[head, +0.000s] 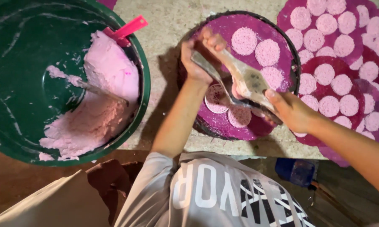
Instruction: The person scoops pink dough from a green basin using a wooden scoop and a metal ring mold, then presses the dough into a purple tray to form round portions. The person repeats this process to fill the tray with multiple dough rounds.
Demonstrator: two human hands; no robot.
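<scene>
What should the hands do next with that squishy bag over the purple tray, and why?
Probably squeeze a little more, then shift sideways to a bare spot. The left hand and right hand hold the bag over a half-formed pink disc, and the round tray has open purple room beside it.

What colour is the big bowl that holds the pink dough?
The big bowl is dark green, smeared with pink dough; the head view shows it.

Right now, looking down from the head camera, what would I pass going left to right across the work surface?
Green basin of pink paste → pink scoop handle → left hand → flat scraper tool → right hand → purple sheets of pink discs.
</scene>
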